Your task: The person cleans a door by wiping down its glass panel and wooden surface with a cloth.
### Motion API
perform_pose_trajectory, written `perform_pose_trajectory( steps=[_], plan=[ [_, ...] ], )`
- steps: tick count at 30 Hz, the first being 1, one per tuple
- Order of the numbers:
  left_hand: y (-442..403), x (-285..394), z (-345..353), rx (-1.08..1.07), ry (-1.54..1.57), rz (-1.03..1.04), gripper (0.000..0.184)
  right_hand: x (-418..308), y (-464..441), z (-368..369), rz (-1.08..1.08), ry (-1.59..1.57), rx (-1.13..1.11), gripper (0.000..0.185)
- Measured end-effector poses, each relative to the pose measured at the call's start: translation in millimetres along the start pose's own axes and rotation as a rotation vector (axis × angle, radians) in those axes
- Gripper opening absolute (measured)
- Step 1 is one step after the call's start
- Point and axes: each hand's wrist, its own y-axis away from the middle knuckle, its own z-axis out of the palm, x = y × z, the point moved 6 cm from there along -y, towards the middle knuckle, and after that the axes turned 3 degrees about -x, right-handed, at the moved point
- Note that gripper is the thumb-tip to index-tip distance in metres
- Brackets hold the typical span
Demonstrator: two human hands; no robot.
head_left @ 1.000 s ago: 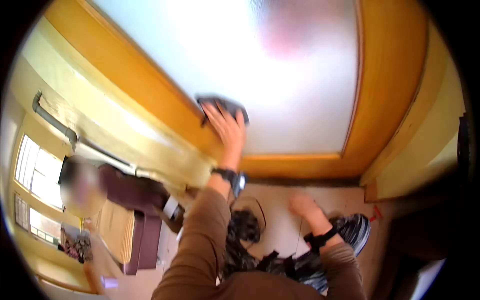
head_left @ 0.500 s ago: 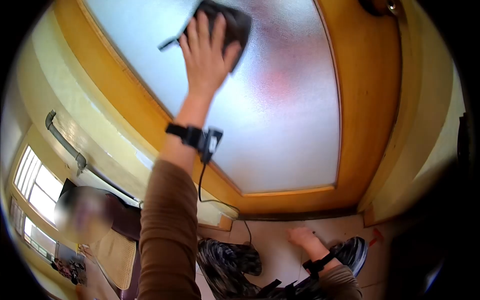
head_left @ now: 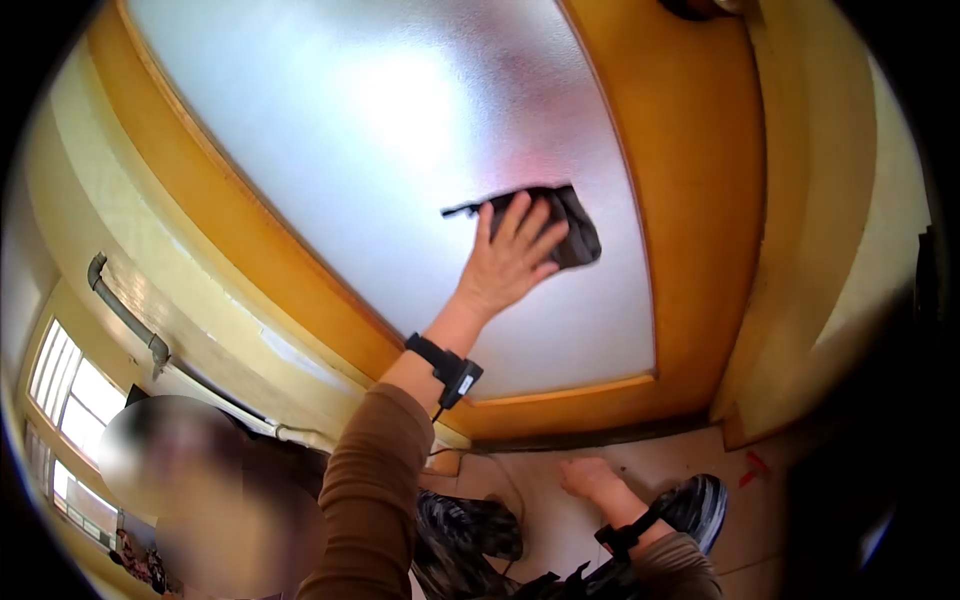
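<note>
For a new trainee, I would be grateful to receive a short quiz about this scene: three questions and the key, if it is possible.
1. Which hand holds the dark grey folded cloth against the pale frosted glass panel?

2. True or false: the right hand is apart from the panel.

3. Choose one. The wide, straight-edged door frame around the panel is:
A) white metal
B) orange-brown wood
C) green plastic

Key:
1. The left hand.
2. True.
3. B.
</note>
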Motion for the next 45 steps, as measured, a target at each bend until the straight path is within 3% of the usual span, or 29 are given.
perform_pose_trajectory(
  steps=[4,8,10,14,15,16,17,19,21,25,27,29,34,41,45],
  plan=[
    [19,43,22,-0.097,0.027,0.249,0.057,6,0,-1,0.018,0.003,-0.026,0.029],
    [-2,27,19,-0.135,0.104,0.440,0.055,12,5,-2,0.018,0.040,0.003,0.031],
    [-47,-5,-27,-0.108,0.101,0.284,0.051,13,4,2,0.027,0.018,0.043,0.025],
    [-124,-90,-88,0.409,-0.129,0.051,0.046,6,11,-5,-0.019,0.021,0.157,0.019],
    [-139,-114,-88,0.147,-0.239,-0.177,0.048,7,8,-4,-0.009,0.017,0.179,0.019],
    [-154,-107,-120,0.176,-0.157,-0.229,0.057,7,7,-3,-0.006,0.026,0.186,0.019],
    [-152,-120,-112,0.494,-0.328,-0.177,0.056,7,5,-2,-0.005,0.033,0.195,0.019],
    [-150,-117,-103,0.629,-0.402,-0.233,0.055,-2,21,-28,-0.035,0.004,0.253,0.018],
    [-139,-91,-86,0.604,-0.332,-0.237,0.056,3,18,-20,-0.019,-0.004,0.216,0.019],
    [-89,-5,-26,0.296,-0.183,-0.106,0.062,2,23,-24,0.000,-0.006,0.231,0.018],
    [-50,35,9,0.171,-0.125,-0.036,0.051,6,18,-13,0.031,-0.003,0.180,0.019],
    [-12,72,45,0.011,0.018,0.082,0.064,6,22,-20,0.027,-0.004,0.240,0.021],
    [64,142,96,-0.238,-0.021,0.427,0.060,10,18,-18,0.007,0.004,0.236,0.020],
    [103,127,94,-0.347,-0.136,0.604,0.065,11,15,-21,0.047,0.012,0.229,0.015],
    [80,64,66,-0.256,0.039,0.464,0.062,8,18,-18,-0.013,-0.010,0.255,0.013]
  ],
)
